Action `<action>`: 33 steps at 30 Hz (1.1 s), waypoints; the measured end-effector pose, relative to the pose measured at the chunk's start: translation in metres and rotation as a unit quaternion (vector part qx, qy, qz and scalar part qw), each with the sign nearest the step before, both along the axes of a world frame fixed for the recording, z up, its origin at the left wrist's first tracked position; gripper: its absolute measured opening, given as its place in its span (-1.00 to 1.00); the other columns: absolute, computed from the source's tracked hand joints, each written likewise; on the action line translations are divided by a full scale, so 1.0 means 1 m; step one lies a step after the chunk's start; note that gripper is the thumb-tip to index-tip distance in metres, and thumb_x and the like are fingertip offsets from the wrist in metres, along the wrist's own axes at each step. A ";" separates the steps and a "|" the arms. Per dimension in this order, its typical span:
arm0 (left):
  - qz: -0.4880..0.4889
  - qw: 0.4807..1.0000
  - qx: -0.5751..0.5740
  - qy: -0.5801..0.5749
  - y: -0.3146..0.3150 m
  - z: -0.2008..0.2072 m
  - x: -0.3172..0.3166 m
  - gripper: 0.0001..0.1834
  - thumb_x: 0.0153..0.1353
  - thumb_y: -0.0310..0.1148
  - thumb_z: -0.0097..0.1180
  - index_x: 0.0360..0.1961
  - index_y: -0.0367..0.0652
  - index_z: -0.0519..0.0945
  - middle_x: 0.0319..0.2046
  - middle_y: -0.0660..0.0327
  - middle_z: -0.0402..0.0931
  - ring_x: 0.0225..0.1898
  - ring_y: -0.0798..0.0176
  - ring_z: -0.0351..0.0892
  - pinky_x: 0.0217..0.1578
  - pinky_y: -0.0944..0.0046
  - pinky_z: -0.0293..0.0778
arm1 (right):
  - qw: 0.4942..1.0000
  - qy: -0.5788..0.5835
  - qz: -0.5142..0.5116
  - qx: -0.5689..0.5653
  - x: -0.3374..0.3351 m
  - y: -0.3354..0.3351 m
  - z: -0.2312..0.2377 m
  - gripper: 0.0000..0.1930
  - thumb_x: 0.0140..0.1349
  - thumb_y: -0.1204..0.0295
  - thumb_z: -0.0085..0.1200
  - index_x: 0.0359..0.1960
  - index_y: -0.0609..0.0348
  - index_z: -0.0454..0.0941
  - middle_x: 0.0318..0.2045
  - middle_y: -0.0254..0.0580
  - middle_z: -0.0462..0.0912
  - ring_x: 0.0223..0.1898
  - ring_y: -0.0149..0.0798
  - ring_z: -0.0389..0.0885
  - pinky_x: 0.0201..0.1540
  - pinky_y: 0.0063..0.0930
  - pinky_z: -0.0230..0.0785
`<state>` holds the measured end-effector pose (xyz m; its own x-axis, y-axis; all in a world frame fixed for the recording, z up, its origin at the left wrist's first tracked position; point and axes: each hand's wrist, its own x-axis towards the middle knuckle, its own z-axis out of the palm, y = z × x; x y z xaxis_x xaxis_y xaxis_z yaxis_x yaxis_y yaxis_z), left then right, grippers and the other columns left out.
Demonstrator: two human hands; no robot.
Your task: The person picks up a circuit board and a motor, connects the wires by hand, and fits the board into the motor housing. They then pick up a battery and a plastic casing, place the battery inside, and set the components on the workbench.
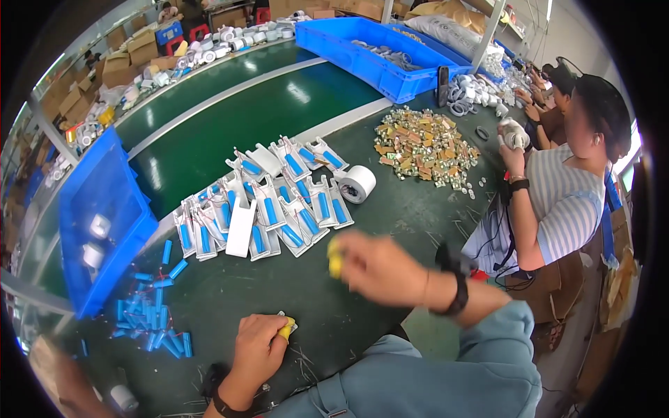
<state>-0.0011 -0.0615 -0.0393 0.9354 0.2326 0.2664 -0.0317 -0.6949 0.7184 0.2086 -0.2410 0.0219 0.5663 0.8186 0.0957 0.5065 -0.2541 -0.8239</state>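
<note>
Low on the bench, my left hand [259, 343] is closed, its fingers pressed together around something with a yellow patch and a little white at its edge. My right hand [382, 270], blurred by motion, hovers further right with curled fingers. Another yellow patch shows at its fingertips; whether this is a finger cover or a held piece, I cannot tell. Beyond both hands lies a heap of white plastic housings [241, 227], many with a blue cylindrical battery [293, 164] inside and thin red wires. Loose blue batteries [155, 317] are piled left of my left hand.
A tilted blue bin [97, 223] stands at left. A white cylindrical part [359, 184] sits beside the housings. Small circuit boards [421, 146] are heaped behind. A large blue tray [401, 87] holds grey parts. At right a co-worker [564, 181] handles a white part.
</note>
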 end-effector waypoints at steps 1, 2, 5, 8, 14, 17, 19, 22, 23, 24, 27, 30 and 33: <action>0.005 1.000 0.004 -0.005 0.000 0.000 0.000 -0.78 0.03 -0.58 0.18 -0.25 -0.16 0.64 -0.32 0.15 0.64 -0.25 0.06 0.59 -0.15 0.12 0.44 | 0.999 -0.034 -0.021 -0.005 0.027 0.011 0.003 -0.72 0.25 0.43 0.10 -0.04 0.26 0.44 -0.58 -0.08 0.62 -0.56 -0.05 0.65 -0.48 -0.25 0.49; 0.001 1.000 0.002 -0.008 0.001 -0.002 0.000 -0.78 0.03 -0.58 0.18 -0.24 -0.15 0.64 -0.32 0.15 0.64 -0.25 0.05 0.59 -0.15 0.13 0.44 | 0.997 0.050 -0.030 -0.048 0.053 0.024 0.009 -0.64 0.34 0.43 -0.01 0.13 0.27 0.35 -0.50 -0.22 0.63 -0.55 -0.37 0.65 -0.51 -0.48 0.48; -0.009 1.000 -0.002 -0.011 0.003 -0.002 0.000 -0.78 0.05 -0.56 0.19 -0.23 -0.16 0.65 -0.32 0.14 0.63 -0.25 0.07 0.60 -0.18 0.16 0.47 | 0.973 0.184 -0.130 -0.046 0.127 0.066 -0.002 -0.52 0.36 0.35 -0.02 0.24 0.35 0.27 -0.38 -0.07 0.64 -0.55 -0.30 0.64 -0.56 -0.45 0.50; 0.000 1.000 -0.020 0.008 0.006 -0.008 0.002 -0.78 0.07 -0.55 0.18 -0.21 -0.17 0.64 -0.33 0.14 0.62 -0.26 0.11 0.61 -0.23 0.21 0.50 | 0.958 0.226 -0.147 -0.096 0.178 0.101 -0.032 -0.58 0.34 0.36 0.00 0.15 0.39 0.34 -0.37 -0.04 0.64 -0.52 -0.26 0.67 -0.55 -0.43 0.53; 0.002 0.997 -0.066 0.035 0.009 -0.004 -0.008 -0.77 0.09 -0.53 0.18 -0.18 -0.20 0.63 -0.33 0.14 0.61 -0.32 0.16 0.60 -0.29 0.26 0.52 | 0.951 0.234 -0.171 -0.104 0.163 0.104 -0.038 -0.76 0.31 0.42 0.00 -0.19 0.41 0.54 -0.38 -0.03 0.65 -0.48 -0.21 0.70 -0.53 -0.41 0.57; -0.013 0.994 -0.093 0.052 0.010 -0.005 -0.013 -0.76 0.08 -0.51 0.20 -0.17 -0.21 0.62 -0.32 0.13 0.60 -0.32 0.15 0.60 -0.29 0.26 0.51 | 0.957 0.234 -0.162 -0.059 0.144 0.064 -0.027 -0.79 0.31 0.42 0.01 -0.22 0.38 0.55 -0.38 -0.06 0.66 -0.48 -0.23 0.70 -0.51 -0.43 0.57; 0.005 0.989 -0.125 0.073 0.011 -0.007 -0.014 -0.76 0.05 -0.47 0.25 -0.20 -0.18 0.61 -0.33 0.15 0.59 -0.31 0.13 0.57 -0.28 0.22 0.49 | 0.952 0.263 -0.156 -0.031 0.122 0.040 -0.018 -0.79 0.33 0.39 0.02 -0.21 0.35 0.55 -0.40 -0.11 0.65 -0.48 -0.25 0.68 -0.47 -0.47 0.56; 0.008 0.999 -0.028 0.026 0.015 -0.010 -0.009 -0.74 0.00 -0.43 0.24 -0.22 -0.15 0.56 -0.33 0.11 0.57 -0.26 0.01 0.55 -0.14 0.09 0.40 | 0.941 0.295 -0.157 -0.059 0.075 0.012 0.004 -0.80 0.34 0.37 0.06 -0.20 0.30 0.55 -0.41 -0.17 0.64 -0.48 -0.32 0.67 -0.45 -0.53 0.54; 0.005 1.000 -0.013 0.019 0.015 -0.010 -0.008 -0.72 -0.01 -0.43 0.25 -0.22 -0.15 0.55 -0.33 0.10 0.57 -0.25 -0.01 0.54 -0.15 0.07 0.39 | 0.946 0.287 -0.137 -0.063 0.055 0.002 0.005 -0.81 0.35 0.39 0.06 -0.19 0.29 0.55 -0.41 -0.19 0.64 -0.49 -0.35 0.66 -0.46 -0.55 0.52; 0.002 1.000 0.001 0.014 0.016 -0.009 -0.005 -0.71 -0.02 -0.44 0.26 -0.22 -0.16 0.53 -0.32 0.10 0.56 -0.25 -0.04 0.53 -0.15 0.05 0.38 | 0.950 0.281 -0.117 -0.067 0.038 -0.007 0.004 -0.82 0.36 0.40 0.06 -0.18 0.28 0.55 -0.41 -0.22 0.64 -0.49 -0.39 0.65 -0.46 -0.57 0.51; 0.010 0.998 0.029 -0.046 0.015 -0.001 0.000 -0.68 -0.08 -0.55 0.26 -0.23 -0.20 0.52 -0.33 0.13 0.58 -0.33 0.02 0.54 -0.22 0.10 0.40 | 0.941 0.319 -0.105 -0.041 -0.009 -0.021 -0.004 -0.86 0.38 0.46 0.03 -0.15 0.26 0.55 -0.40 -0.25 0.63 -0.48 -0.44 0.64 -0.46 -0.60 0.50; -0.003 0.997 0.026 -0.078 0.010 -0.004 0.003 -0.68 -0.11 -0.59 0.27 -0.26 -0.21 0.51 -0.33 0.15 0.59 -0.36 0.07 0.53 -0.23 0.13 0.38 | 0.919 0.390 -0.039 -0.052 -0.048 -0.019 -0.024 -0.84 0.41 0.48 -0.01 -0.08 0.27 0.54 -0.37 -0.26 0.64 -0.43 -0.46 0.64 -0.40 -0.61 0.51; -0.023 0.994 0.036 -0.097 0.004 -0.004 0.005 -0.69 -0.13 -0.60 0.27 -0.30 -0.21 0.50 -0.33 0.17 0.59 -0.37 0.10 0.53 -0.24 0.15 0.37 | 0.922 0.382 0.013 -0.053 -0.074 -0.008 -0.043 -0.81 0.43 0.45 -0.02 -0.06 0.30 0.52 -0.32 -0.26 0.63 -0.37 -0.48 0.64 -0.36 -0.61 0.52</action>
